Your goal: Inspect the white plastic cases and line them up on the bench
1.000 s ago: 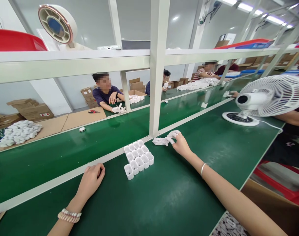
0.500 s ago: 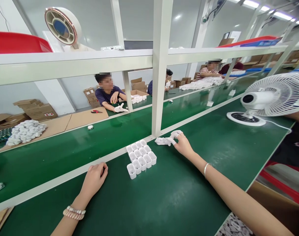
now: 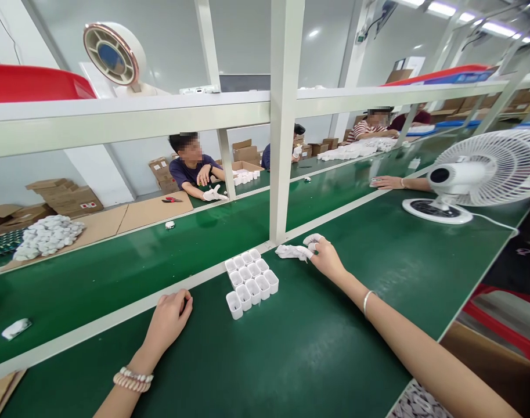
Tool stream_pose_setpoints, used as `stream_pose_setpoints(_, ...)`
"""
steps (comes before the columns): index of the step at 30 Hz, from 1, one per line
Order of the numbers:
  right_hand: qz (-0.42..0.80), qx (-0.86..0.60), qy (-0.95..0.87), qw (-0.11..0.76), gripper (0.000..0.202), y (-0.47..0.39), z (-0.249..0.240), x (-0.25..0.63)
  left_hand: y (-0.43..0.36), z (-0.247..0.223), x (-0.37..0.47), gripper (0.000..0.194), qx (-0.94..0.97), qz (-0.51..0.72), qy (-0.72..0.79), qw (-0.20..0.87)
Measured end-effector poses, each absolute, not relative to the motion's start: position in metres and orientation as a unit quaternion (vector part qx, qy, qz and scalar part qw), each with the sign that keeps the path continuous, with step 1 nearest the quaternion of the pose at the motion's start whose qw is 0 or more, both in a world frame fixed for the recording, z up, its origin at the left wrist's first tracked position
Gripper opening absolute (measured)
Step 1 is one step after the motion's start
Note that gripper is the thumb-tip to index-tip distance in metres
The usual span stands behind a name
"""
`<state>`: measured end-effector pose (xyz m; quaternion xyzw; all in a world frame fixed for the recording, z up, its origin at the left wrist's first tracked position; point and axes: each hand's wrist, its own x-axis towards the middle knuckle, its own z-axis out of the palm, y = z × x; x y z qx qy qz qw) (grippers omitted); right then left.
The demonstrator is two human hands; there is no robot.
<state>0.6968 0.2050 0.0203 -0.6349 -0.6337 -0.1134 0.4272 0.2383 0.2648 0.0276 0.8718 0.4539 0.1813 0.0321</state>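
My left hand (image 3: 169, 318) rests at the near bench's edge strip, its fingers curled in, with nothing visible in them. My right hand (image 3: 325, 255) lies on the green bench, white covers on its fingertips. Its thumb and forefinger are apart, the thumb touching the end of a crumpled white bundle (image 3: 291, 252). Between my hands, small white open-topped cups (image 3: 252, 284) stand upright in close rows, small dark marks inside some.
A white post (image 3: 282, 128) rises beyond the cups and supports a shelf (image 3: 160, 119). At right stands a white fan (image 3: 460, 174), with another person's hand (image 3: 389, 182) beside it. White pieces (image 3: 16, 328) lie on the green belt (image 3: 116, 273). Several people sit across it.
The small white pieces on the belt have moved right. Another person's hand has appeared beside the fan, over the belt's edge. My hands have hardly moved.
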Motion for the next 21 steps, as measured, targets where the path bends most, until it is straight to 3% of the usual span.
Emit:
stream_pose_setpoints(10,-0.119,-0.632,-0.642,0.418,0.021,0.2081,0.0155,0.6953,0.2631,0.027,0.2384,0.025,0.872,0.189,0.451,0.019)
stream_pose_setpoints(21,-0.129,-0.627,-0.64,0.425,0.051,0.2052,0.0191,0.6967,0.2661,0.0248,0.2378,0.024,0.874,0.186,0.448,0.026)
